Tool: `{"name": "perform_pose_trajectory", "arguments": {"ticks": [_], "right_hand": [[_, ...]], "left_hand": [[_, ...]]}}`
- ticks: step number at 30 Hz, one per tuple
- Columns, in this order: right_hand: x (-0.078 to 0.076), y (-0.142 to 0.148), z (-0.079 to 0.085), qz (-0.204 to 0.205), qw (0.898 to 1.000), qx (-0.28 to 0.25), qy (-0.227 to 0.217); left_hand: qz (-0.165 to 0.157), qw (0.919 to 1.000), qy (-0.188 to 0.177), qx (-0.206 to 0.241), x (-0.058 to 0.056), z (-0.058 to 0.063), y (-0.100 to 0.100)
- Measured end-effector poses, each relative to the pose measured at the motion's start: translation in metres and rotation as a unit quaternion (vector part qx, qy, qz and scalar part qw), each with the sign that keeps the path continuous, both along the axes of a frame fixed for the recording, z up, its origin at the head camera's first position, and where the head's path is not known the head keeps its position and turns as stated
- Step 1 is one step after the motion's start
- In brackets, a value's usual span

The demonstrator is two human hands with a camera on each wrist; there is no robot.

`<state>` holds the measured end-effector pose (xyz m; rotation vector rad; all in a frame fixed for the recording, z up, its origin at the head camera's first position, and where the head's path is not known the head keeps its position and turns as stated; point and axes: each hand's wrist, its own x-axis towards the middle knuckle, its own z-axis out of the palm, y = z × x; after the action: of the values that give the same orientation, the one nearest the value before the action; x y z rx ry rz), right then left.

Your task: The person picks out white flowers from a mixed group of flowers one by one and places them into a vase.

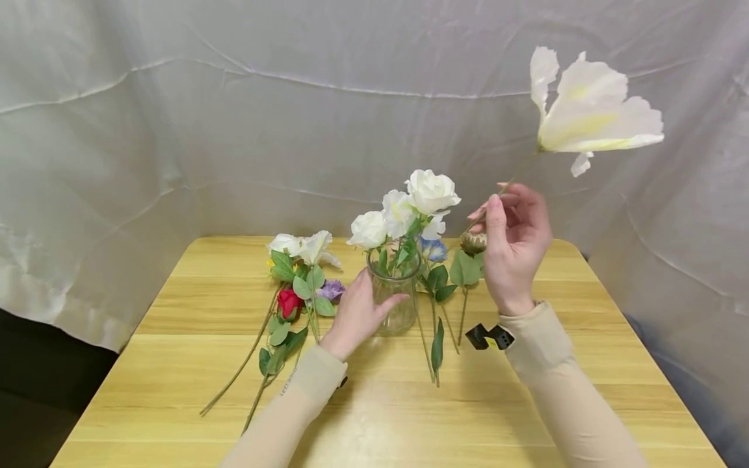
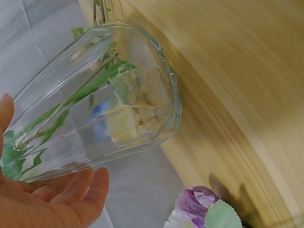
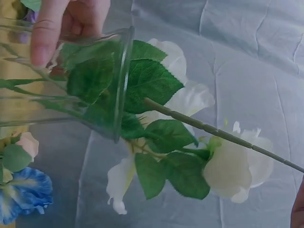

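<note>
The left hand (image 1: 358, 313) gripped the vase (image 1: 399, 317) of white blooms (image 1: 433, 191). At the vase's two o'clock, the right hand (image 1: 518, 244) pinched a white flower (image 1: 597, 117) by its stem (image 3: 218, 132). A red rose (image 1: 289, 303) lay at nine.

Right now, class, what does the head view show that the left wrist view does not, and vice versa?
Only the head view: the right hand, pinching a white flower by its stem; the red rose.
Only the left wrist view: the fingertips opposite the thumb of the left hand.
Both: the left hand, glass vase, purple flower and wooden table.
</note>
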<state>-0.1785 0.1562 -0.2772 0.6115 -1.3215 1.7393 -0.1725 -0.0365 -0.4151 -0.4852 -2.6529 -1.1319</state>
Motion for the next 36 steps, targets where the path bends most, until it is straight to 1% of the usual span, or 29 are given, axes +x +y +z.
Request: {"name": "perform_pose_trajectory", "arguments": {"ticks": [4, 8, 13, 19, 24, 29, 36], "right_hand": [[0.001, -0.006, 0.004, -0.012, 1.000, -0.013, 0.016], [0.001, -0.010, 0.001, -0.009, 1.000, -0.003, 0.021], [0.000, -0.014, -0.009, -0.007, 0.999, 0.028, 0.023], [-0.001, -0.018, -0.022, -0.003, 0.997, 0.069, 0.021], [-0.003, -0.020, -0.032, -0.021, 0.994, 0.105, 0.011], [-0.006, -0.020, -0.041, -0.034, 0.992, 0.124, 0.003], [-0.010, -0.018, -0.053, -0.046, 0.987, 0.157, -0.002]], "left_hand": [[0.001, 1.0000, 0.007, -0.002, 0.000, 0.000, 0.000], [0.002, 0.9998, 0.020, -0.006, 0.002, 0.000, -0.001], [0.001, 0.9997, 0.025, -0.006, 0.003, 0.000, 0.000], [0.003, 0.9997, 0.022, -0.008, 0.003, 0.001, 0.000], [0.005, 0.9997, 0.020, -0.009, 0.002, 0.001, 0.001], [0.006, 0.9998, 0.017, -0.013, 0.002, 0.001, 0.001], [0.009, 0.9993, 0.035, -0.011, 0.001, 0.000, 0.001]]}}
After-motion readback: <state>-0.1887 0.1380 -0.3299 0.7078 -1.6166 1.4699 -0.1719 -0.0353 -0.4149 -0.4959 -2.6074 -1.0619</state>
